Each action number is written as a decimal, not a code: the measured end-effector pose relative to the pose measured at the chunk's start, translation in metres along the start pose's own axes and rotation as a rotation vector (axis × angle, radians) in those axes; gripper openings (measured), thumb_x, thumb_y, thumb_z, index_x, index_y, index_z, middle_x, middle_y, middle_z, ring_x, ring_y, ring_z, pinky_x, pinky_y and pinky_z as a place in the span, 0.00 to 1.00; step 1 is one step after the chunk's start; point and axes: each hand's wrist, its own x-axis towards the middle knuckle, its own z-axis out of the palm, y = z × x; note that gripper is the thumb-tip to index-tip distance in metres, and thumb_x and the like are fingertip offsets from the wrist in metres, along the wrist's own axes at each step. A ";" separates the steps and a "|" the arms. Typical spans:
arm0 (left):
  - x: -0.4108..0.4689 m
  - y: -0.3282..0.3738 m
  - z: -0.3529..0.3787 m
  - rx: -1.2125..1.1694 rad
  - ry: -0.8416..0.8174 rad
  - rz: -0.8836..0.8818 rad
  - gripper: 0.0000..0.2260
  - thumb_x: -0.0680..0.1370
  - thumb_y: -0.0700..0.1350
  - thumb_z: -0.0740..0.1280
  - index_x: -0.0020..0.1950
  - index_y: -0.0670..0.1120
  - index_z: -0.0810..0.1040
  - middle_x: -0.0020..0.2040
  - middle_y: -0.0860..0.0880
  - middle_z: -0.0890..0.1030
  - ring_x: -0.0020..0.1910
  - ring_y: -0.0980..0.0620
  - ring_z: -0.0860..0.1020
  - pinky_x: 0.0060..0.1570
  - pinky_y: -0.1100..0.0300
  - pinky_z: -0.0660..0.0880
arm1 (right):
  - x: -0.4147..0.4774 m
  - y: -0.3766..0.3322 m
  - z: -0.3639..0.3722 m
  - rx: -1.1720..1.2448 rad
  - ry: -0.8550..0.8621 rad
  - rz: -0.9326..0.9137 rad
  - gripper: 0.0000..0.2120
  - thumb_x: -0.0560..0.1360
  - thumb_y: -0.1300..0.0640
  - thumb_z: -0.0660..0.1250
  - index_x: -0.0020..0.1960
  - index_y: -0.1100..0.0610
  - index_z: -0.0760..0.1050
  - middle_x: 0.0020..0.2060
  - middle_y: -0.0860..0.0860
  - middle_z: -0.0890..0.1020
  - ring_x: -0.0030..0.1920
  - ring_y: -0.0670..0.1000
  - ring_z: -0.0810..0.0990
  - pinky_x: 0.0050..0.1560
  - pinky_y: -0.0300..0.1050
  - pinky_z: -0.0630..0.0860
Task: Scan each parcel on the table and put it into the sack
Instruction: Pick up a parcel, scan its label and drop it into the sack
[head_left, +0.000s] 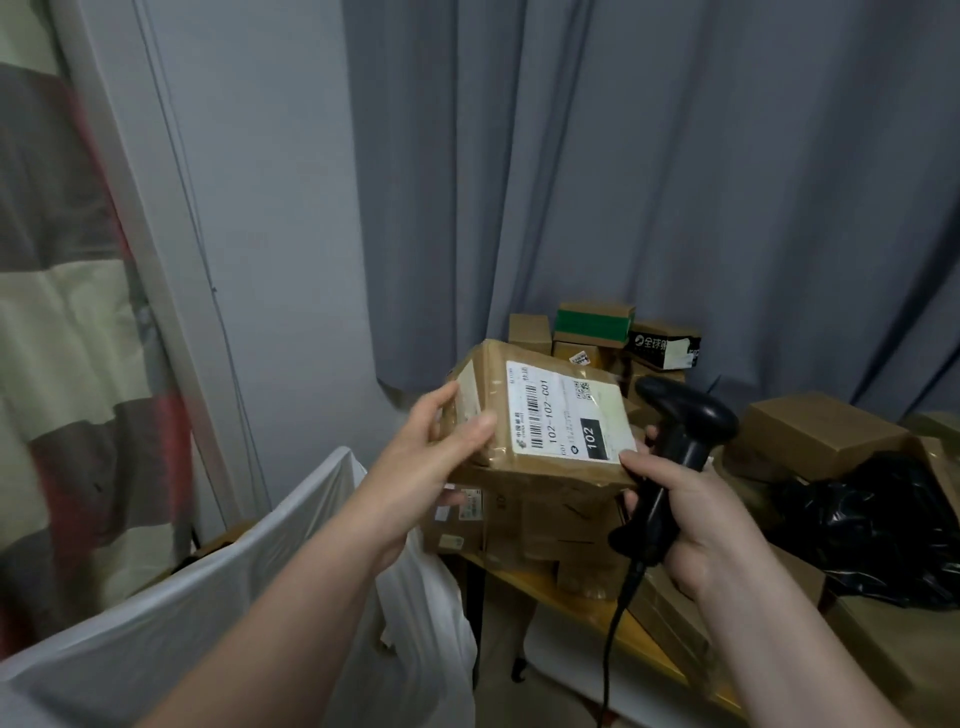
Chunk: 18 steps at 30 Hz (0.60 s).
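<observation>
sack (171, 613) sits low left of us; our left hand (436, 447) pinches the parcel (540, 415) mid-air above the table (597, 587), label up, its nearer carrier; right hand (691, 519) wraps the scanner (675, 441), thumb touching its corner.

**Parcel Held Beside Scanner**

The left hand (441, 447) grips a brown parcel (540, 415) by its left edge, white label (569, 410) facing up. The right hand (691, 525) holds the black corded scanner (680, 441) by its handle, head just beside the parcel's right edge. White sack (208, 597): lower left. Further boxes (815, 436) and a black bag (893, 530) lie on the table (654, 649).
</observation>
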 end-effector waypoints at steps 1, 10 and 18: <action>0.000 -0.001 -0.001 0.004 0.004 -0.012 0.39 0.65 0.65 0.68 0.74 0.63 0.60 0.64 0.53 0.76 0.56 0.54 0.80 0.47 0.58 0.78 | -0.001 -0.001 0.002 -0.016 -0.006 -0.017 0.20 0.71 0.65 0.72 0.61 0.53 0.75 0.50 0.52 0.85 0.50 0.52 0.83 0.34 0.38 0.77; 0.008 -0.021 -0.007 -0.378 0.003 -0.059 0.33 0.70 0.50 0.69 0.75 0.60 0.63 0.53 0.52 0.85 0.54 0.50 0.83 0.51 0.50 0.80 | -0.007 -0.005 0.004 -0.214 -0.106 -0.161 0.17 0.70 0.56 0.74 0.57 0.52 0.77 0.47 0.51 0.85 0.44 0.51 0.80 0.39 0.43 0.75; 0.013 -0.033 -0.032 -0.246 0.240 -0.163 0.15 0.76 0.57 0.66 0.60 0.54 0.75 0.49 0.48 0.82 0.45 0.48 0.84 0.44 0.52 0.82 | -0.027 -0.030 0.012 -0.694 -0.438 -0.283 0.19 0.65 0.44 0.70 0.51 0.54 0.78 0.40 0.55 0.84 0.31 0.51 0.79 0.33 0.43 0.76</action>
